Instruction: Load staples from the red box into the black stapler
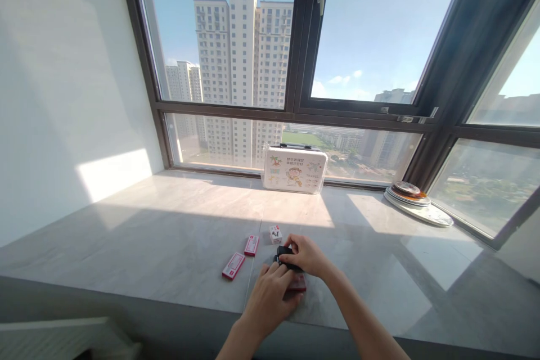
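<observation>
Right hand: The right hand reaches in from the right; its thumb and index finger are clamped on a small black object, thumb across the near face, index finger over the far edge.
Left hand: The left hand comes up from below, palm down, fingers bent and close together, tips at the near-left end of the black object. Whether they grip it or only touch it, I cannot tell.
Black object: Between the two hands, above the sill, partly covered by fingers; its exact kind is unclear.
Dark red item: A dark red item shows just beneath the black object, beside the left hand, which hides part of it.
Small boxes: A white box with a dark picture on it sits just beyond the fingertips. Left of the hands lie two flat red-and-white boxes, one nearer the edge, the other slightly farther back.
Windowsill: The grey marble-look windowsill carries everything, crossed by sunlight and shadow.
Back of sill: A white carry case with cartoon prints stands against the glass; a stack of plates rests at right.
Outside: High-rise towers under blue sky.
</observation>
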Tool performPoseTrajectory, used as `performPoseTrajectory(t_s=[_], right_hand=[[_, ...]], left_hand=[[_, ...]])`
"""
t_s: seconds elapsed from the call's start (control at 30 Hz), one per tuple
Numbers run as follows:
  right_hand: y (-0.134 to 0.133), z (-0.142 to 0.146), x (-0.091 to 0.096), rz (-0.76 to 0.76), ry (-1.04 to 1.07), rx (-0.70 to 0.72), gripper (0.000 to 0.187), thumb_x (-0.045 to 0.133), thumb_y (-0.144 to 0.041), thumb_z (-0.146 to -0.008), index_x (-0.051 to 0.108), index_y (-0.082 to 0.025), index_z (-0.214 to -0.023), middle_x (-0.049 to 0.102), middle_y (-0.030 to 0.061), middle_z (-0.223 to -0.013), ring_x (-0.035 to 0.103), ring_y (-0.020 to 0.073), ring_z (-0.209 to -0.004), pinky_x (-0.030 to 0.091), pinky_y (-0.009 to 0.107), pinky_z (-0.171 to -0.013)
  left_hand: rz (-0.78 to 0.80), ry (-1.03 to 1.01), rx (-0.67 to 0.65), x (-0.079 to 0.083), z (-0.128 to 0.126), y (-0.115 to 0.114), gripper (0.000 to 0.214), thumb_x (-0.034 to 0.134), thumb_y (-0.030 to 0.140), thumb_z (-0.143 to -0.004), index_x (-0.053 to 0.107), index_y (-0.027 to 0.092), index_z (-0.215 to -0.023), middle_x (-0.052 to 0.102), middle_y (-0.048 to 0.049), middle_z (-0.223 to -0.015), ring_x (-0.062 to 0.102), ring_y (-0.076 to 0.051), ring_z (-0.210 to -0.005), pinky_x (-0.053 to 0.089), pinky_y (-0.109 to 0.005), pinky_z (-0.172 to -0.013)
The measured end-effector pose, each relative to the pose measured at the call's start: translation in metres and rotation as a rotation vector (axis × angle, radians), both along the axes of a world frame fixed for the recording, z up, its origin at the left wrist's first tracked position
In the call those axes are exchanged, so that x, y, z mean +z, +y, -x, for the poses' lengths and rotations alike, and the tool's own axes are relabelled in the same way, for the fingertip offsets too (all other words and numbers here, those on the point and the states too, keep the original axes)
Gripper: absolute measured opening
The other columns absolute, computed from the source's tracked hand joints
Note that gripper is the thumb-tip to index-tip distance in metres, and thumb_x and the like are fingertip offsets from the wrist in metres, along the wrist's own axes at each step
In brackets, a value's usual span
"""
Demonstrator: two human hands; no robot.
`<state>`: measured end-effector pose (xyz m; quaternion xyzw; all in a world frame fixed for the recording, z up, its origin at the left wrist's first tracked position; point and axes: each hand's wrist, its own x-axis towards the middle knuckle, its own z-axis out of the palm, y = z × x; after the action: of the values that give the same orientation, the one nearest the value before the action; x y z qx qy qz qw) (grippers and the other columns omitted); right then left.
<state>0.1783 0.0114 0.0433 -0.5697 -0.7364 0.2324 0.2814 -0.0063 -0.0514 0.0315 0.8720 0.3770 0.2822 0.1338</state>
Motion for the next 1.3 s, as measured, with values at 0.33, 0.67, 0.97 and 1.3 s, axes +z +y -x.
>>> performPoseTrajectory(t_s=[0.33, 0.67, 0.97, 1.3], right_hand=[[-0.007, 0.000, -0.002, -0.010, -0.017, -0.054, 0.036, 0.079, -0.046, -0.076, 0.064, -0.019, -0.094, 0.051, -0.0074, -0.063, 0.046, 0.0106, -0.058, 0.025, 0.023, -0.055], [-0.008, 0.002, -0.002, -0.016, -0.026, -0.068, 0.035, 0.078, -0.047, -0.077, 0.064, -0.020, -0.094, 0.052, -0.0074, -0.063, 0.049, 0.0114, -0.058, 0.026, 0.023, -0.055], [-0.018, 0.003, 0.009, 0.000, -0.073, -0.110, 0.024, 0.074, -0.028, -0.074, 0.065, -0.020, -0.096, 0.056, -0.0062, -0.063, 0.050, 0.0116, -0.058, 0.025, 0.024, -0.056], [-0.044, -0.018, -0.009, 0.062, 0.080, -0.267, 0.046, 0.059, -0.061, -0.087, 0.065, -0.018, -0.073, 0.056, 0.0014, -0.057, 0.047, 0.0145, -0.053, 0.024, 0.027, -0.051]], left_hand=[[-0.135, 0.029, 0.379, 0.002, 0.077, 0.027, 0.012, 0.069, 0.034, -0.080, 0.062, 0.025, -0.077, 0.064, -0.0050, -0.099, 0.056, -0.029, -0.101, 0.039, -0.043, -0.093], [0.056, -0.181, 0.159, -0.024, 0.085, 0.062, 0.017, 0.067, 0.033, -0.081, 0.063, 0.022, -0.094, 0.052, -0.0076, -0.148, 0.041, -0.029, -0.143, 0.041, -0.042, -0.111], [-0.038, -0.066, 0.299, -0.050, 0.049, 0.070, 0.061, 0.046, 0.040, -0.097, 0.033, 0.020, -0.153, 0.037, -0.0119, -0.159, 0.024, -0.030, -0.151, 0.027, -0.051, -0.121], [-0.138, -0.065, 0.347, -0.043, 0.001, 0.075, 0.064, 0.040, 0.033, -0.099, 0.021, 0.025, -0.159, 0.044, -0.0119, -0.153, 0.032, -0.032, -0.147, 0.030, -0.052, -0.117]])
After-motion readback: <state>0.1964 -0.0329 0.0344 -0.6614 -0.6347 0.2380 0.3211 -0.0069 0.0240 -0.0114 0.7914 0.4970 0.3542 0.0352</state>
